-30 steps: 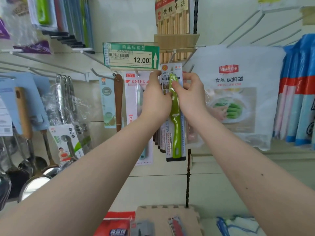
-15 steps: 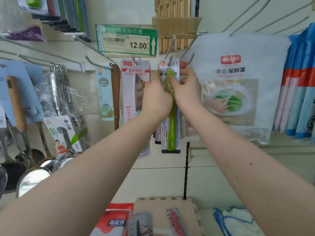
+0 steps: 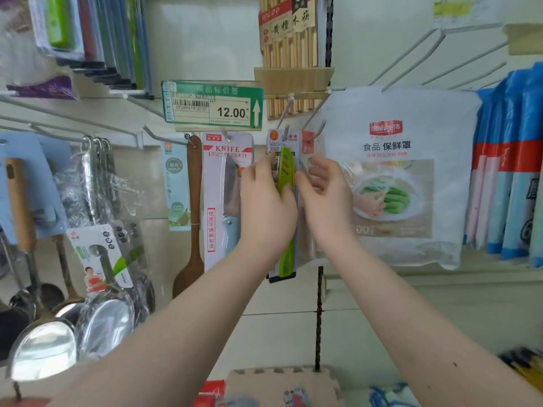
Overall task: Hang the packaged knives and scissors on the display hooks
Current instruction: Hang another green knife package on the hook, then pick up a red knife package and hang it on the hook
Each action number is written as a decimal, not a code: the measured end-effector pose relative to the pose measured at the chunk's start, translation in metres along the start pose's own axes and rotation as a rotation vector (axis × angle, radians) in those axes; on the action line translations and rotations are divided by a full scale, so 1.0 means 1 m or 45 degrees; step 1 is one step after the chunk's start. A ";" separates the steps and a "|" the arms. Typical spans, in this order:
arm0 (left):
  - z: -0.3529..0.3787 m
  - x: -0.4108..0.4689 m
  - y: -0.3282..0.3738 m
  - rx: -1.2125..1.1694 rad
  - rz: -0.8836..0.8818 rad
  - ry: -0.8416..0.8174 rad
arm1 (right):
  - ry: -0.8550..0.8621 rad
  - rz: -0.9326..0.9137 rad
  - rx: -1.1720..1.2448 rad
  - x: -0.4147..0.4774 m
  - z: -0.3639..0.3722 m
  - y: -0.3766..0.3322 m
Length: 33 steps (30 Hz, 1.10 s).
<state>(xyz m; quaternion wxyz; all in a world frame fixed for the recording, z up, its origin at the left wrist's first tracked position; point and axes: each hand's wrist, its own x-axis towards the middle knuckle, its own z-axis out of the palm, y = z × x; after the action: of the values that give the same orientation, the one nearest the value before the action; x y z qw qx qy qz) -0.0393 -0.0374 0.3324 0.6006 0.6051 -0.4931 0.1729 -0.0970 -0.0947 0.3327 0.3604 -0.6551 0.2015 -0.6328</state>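
Note:
A packaged green knife [image 3: 286, 168] on a white card hangs from a white display hook [image 3: 285, 131] just right of the price tag. My left hand [image 3: 266, 207] pinches the card's left edge, thumb across the green sheath. My right hand [image 3: 326, 198] is beside the card's right edge with fingers spread, holding nothing; only its thumb tip is near the card. More packages hang behind the green one, mostly hidden. A white "KNIFE" package [image 3: 226, 177] with a blue-handled knife hangs on the hook to the left.
A green price tag [image 3: 211, 104] reads 12.00. A wooden spatula [image 3: 192, 201] and steel ladles [image 3: 100, 312] hang left. Chopsticks [image 3: 291, 39] hang above, a food-cover bag [image 3: 405, 177] and blue packs [image 3: 511, 160] right. A box [image 3: 282, 380] with more packaged items sits below.
Both hands slid down from the card's top hole. My right hand let go and opened. The green knife package now hangs on the hook.

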 end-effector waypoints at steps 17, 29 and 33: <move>0.012 -0.141 -0.083 -0.245 0.025 0.004 | -0.085 0.365 0.043 -0.137 -0.035 0.144; 0.019 -0.246 -0.143 -0.354 -0.520 -0.139 | -0.242 0.751 -0.520 -0.235 -0.043 0.254; 0.020 -0.273 -0.154 -0.380 -0.647 -0.135 | -0.443 0.903 -0.794 -0.268 -0.052 0.288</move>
<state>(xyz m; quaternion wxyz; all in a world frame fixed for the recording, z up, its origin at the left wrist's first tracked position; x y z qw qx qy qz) -0.0470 0.0185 0.0233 0.6804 0.6225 -0.3763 -0.0892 -0.1243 -0.1030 -0.0627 0.3686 -0.7186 0.5281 -0.2624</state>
